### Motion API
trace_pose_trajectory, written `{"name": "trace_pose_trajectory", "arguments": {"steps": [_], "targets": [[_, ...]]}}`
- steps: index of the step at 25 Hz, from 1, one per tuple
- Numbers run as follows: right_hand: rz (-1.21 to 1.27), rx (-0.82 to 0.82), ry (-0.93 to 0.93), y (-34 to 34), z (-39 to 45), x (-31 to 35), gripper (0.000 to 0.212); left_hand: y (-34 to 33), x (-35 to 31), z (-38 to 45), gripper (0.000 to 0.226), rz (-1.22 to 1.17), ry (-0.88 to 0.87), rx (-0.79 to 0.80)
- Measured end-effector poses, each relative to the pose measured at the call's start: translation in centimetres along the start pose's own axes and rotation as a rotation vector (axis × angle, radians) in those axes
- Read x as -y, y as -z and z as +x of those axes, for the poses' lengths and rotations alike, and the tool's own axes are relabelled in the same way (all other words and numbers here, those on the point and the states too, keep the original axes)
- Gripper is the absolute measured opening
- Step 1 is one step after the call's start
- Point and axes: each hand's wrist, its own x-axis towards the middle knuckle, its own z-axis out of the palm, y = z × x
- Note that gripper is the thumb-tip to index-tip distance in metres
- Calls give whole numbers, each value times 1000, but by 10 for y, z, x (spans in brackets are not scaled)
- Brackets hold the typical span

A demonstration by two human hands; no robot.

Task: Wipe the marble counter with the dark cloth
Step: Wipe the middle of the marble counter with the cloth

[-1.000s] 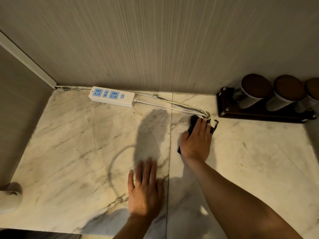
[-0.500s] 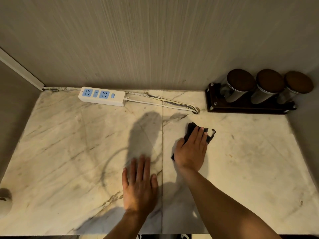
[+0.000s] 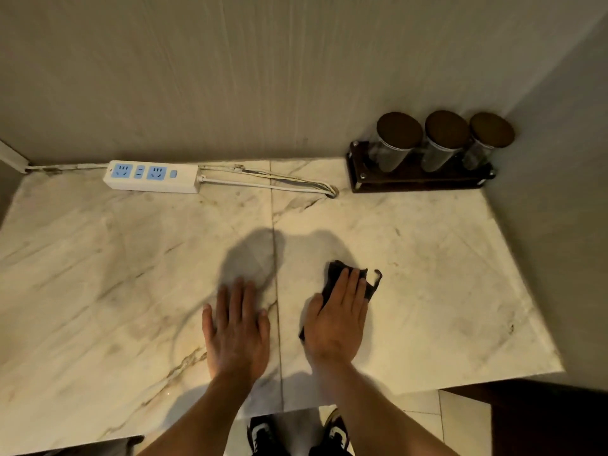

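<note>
The right hand [image 3: 335, 319] pressed flat, fingers spread, on the cloth [image 3: 335, 274]; soft and limp, it likely bunches unless pinned under the palm.

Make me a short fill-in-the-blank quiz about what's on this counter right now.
1. The dark cloth lies under the person's ____ hand.
2. The rack in the corner holds ____ jars.
3. The left hand rests flat on the bare ____.
4. The white power strip lies against the back ____.

Missing words: right; three; marble counter; wall

Dim warm light, soft hand shadows on counter [image 3: 427, 258], wide-angle edge bowing
</note>
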Motion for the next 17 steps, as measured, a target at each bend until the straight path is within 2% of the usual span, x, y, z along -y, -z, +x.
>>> {"name": "trace_pose_trajectory", "arguments": {"steps": [7, 14, 17], "targets": [[-14, 27, 84, 8, -38, -27, 66, 9, -2, -2, 60, -43, -46, 49], [-145, 162, 435, 29, -36, -77, 67, 21, -37, -9, 50, -188, -26, -28], [-141, 233, 618, 40, -26, -98, 67, 20, -58, -13, 58, -210, -67, -21]]}}
